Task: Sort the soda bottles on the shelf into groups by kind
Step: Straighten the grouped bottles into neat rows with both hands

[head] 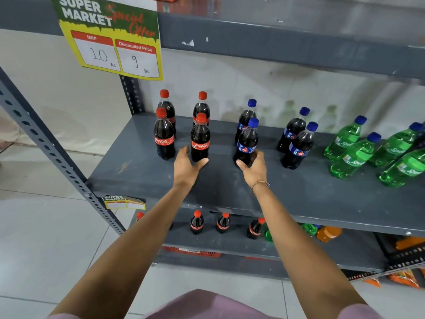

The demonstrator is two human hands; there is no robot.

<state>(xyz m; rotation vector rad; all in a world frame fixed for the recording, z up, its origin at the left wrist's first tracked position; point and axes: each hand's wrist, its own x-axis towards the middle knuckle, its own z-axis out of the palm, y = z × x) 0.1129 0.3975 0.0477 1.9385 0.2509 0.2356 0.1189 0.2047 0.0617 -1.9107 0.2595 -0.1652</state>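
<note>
On the grey shelf (230,189) stand several red-capped Coca-Cola bottles at the left, several blue-capped dark cola bottles in the middle and several green Sprite bottles (354,155) at the right. My left hand (187,164) wraps the base of the front right Coca-Cola bottle (200,139). My right hand (254,168) grips the bottom of the front blue-capped cola bottle (248,140). Both bottles stand upright on the shelf.
A yellow and green price sign (110,35) hangs from the upper shelf (287,44). The lower shelf (253,247) holds more Coca-Cola bottles, a green bottle and an orange bottle (328,233). A perforated grey upright (46,143) runs down the left. Tiled floor lies below.
</note>
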